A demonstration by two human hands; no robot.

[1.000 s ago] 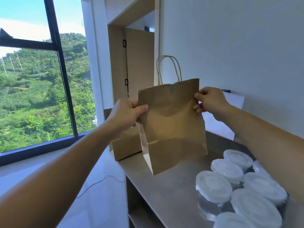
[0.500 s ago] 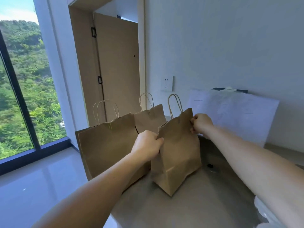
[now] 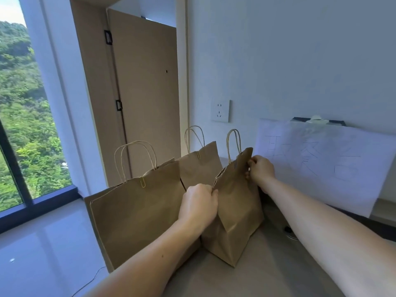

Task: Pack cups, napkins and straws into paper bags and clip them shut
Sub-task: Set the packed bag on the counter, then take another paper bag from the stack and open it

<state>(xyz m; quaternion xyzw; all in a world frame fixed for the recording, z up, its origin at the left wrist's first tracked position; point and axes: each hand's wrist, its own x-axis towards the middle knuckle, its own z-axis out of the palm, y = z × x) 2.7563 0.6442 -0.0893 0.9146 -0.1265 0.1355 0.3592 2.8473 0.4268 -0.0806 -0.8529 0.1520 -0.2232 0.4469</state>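
A brown paper bag (image 3: 235, 213) with twine handles stands on the grey counter (image 3: 257, 279), its top folded closed with a clip near the fold. My left hand (image 3: 198, 203) grips its near top corner. My right hand (image 3: 260, 169) pinches its far top corner. Two more clipped brown bags stand to its left: a large bag (image 3: 137, 215) at the counter's left end and a bag behind it (image 3: 200, 166) against the wall. No cups, napkins or straws are in view.
A white paper sheet (image 3: 325, 161) with drawn characters leans on the wall at right. A wall socket (image 3: 221, 111) sits above the bags. A small dark object (image 3: 288, 229) lies on the counter by my right forearm. The counter's left edge drops to the floor by a window.
The bag went from held up in the air to standing on the counter beside the other two bags. My view turned left, so the lidded cups left the frame. Both hands kept their grip.
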